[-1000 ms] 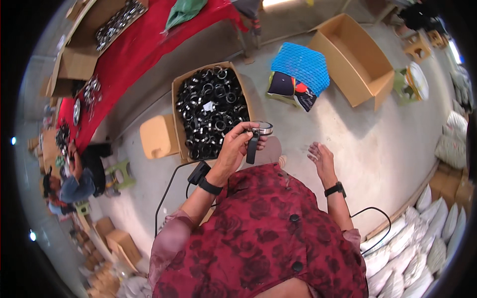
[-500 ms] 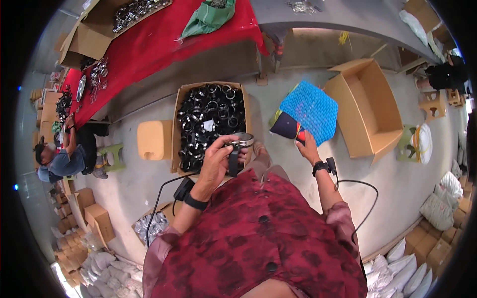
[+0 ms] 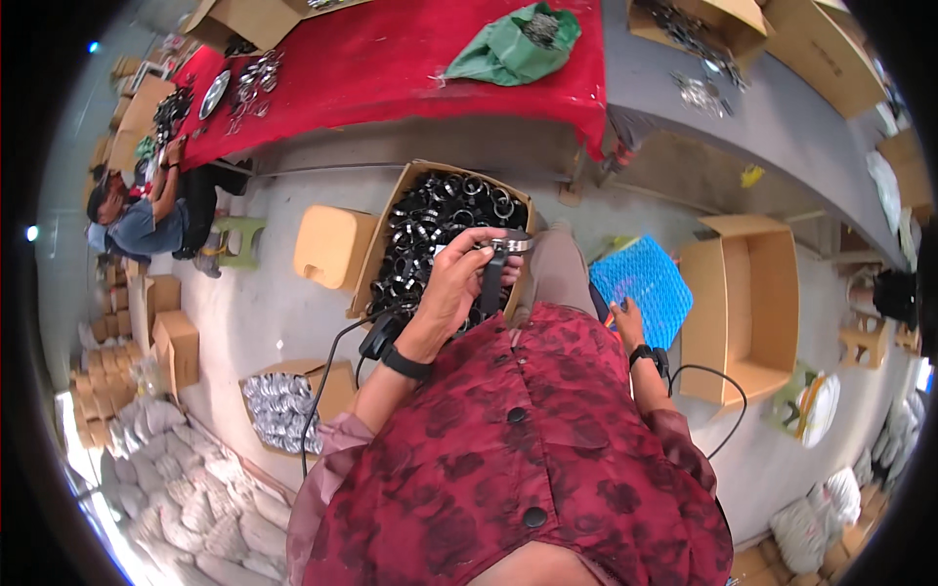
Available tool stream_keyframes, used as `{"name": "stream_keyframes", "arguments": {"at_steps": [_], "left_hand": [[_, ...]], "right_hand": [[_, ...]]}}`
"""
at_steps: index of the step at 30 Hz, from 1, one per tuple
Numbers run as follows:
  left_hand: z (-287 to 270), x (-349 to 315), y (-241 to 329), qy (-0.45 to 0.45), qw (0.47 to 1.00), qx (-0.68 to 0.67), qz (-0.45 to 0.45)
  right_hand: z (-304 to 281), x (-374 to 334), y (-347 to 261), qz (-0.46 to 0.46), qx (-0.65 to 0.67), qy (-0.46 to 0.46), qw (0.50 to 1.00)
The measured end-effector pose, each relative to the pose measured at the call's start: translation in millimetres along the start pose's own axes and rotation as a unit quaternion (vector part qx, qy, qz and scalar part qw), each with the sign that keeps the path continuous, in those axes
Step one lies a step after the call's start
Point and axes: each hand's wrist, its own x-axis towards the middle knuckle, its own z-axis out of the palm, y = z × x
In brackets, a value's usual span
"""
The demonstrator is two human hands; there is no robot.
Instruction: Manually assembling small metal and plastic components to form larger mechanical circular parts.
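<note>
My left hand is closed on a ring clamp, a shiny metal band with a dark strap-like piece hanging down from it. It is held over the right edge of a cardboard box filled with black and silver ring clamps. To the right, my right hand is curled at the near left edge of a blue textured seat pad. A bit of red and dark material shows by its fingers, but what they grip is mostly hidden. The pad lies on a low green stool.
An open cardboard box stands right of the pad, and a tan stool left of the clamps. Ahead are a red-covered table with a green bag and a grey table. A person sits at the far left.
My view has shifted. The left hand still holds the clamp. My right hand has drawn closer to my body, and the dark, red-edged item near it is now mostly hidden beside my leg.
</note>
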Motion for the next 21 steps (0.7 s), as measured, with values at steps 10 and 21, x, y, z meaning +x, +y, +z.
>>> {"name": "stream_keyframes", "arguments": {"at_steps": [10,21], "left_hand": [[50.0,160.3,23.4,0.019,0.999,-0.037,0.019],[150.6,365.8,30.9,0.024,0.996,-0.081,-0.011]], "right_hand": [[-75.2,112.3,-222.7,-0.225,0.1,-0.034,0.969],[-209.9,263.3,-367.7,-0.507,-0.073,0.111,0.852]]}}
